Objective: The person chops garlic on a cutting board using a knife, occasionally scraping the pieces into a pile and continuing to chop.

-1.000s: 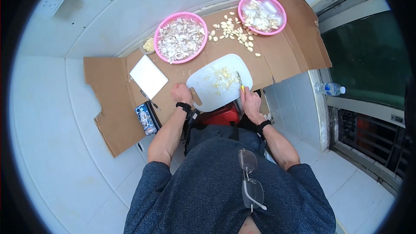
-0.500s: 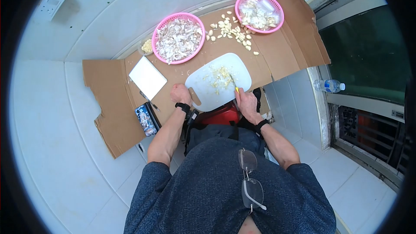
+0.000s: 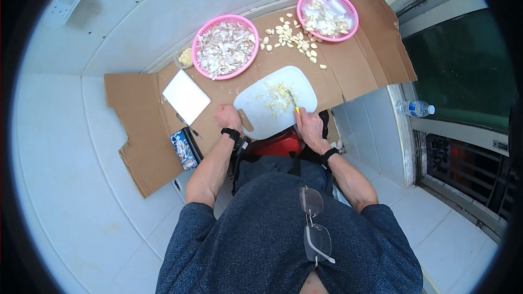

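My right hand [image 3: 310, 129] grips a small knife [image 3: 297, 110] by its yellow handle. The blade lies low over chopped garlic [image 3: 279, 97] on a white cutting board [image 3: 256, 98]. A brown strip marks the board's handle end at the left. Right beside that end my left hand [image 3: 227, 117] rests as a closed fist, knuckles close to the board's edge. Several whole peeled garlic cloves [image 3: 297, 40] are scattered on the cardboard [image 3: 321, 79] beyond the board. A small container of chopped garlic [image 3: 186, 57] stands at the far left.
Behind the board stands a pink basket [image 3: 256, 54] of papery peelings; another pink basket [image 3: 355, 22] holds plastic packaging and pale pieces. A notebook [image 3: 186, 97], pen [image 3: 189, 126] and patterned phone [image 3: 184, 149] lie on the left. A water bottle [image 3: 415, 109] rests on the window ledge.
The knife blade has shifted slightly and tilted over the chopped garlic. Both hands stay in nearly the same places.
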